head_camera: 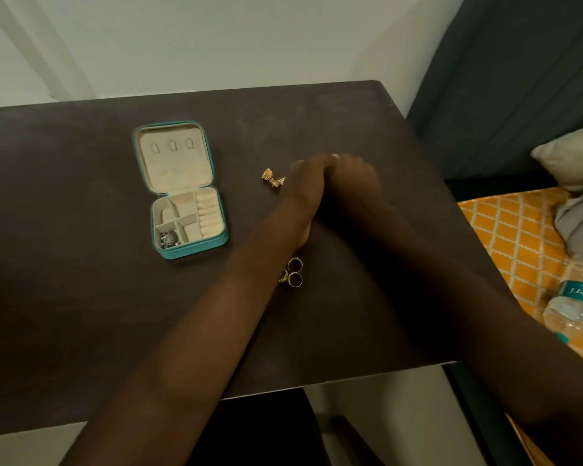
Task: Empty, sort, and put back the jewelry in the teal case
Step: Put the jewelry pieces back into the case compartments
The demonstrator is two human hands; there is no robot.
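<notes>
The teal case (182, 253) lies open on the dark table (64, 230), cream lining showing. Its front-left compartment holds small silvery pieces (168, 239). A pair of gold earrings (272, 178) lies right of the case. Three rings (294, 273) sit closer to me, partly hidden by my left forearm. My left hand (305, 186) and my right hand (350, 183) meet above the table just right of the earrings, backs toward me. Their fingers are hidden and blurred, so what they hold is not visible.
The table's right edge borders a bed with an orange patterned sheet (512, 243). A plastic water bottle (572, 304) lies on it, with grey pillows (572, 159) behind. A pale wall stands behind the table.
</notes>
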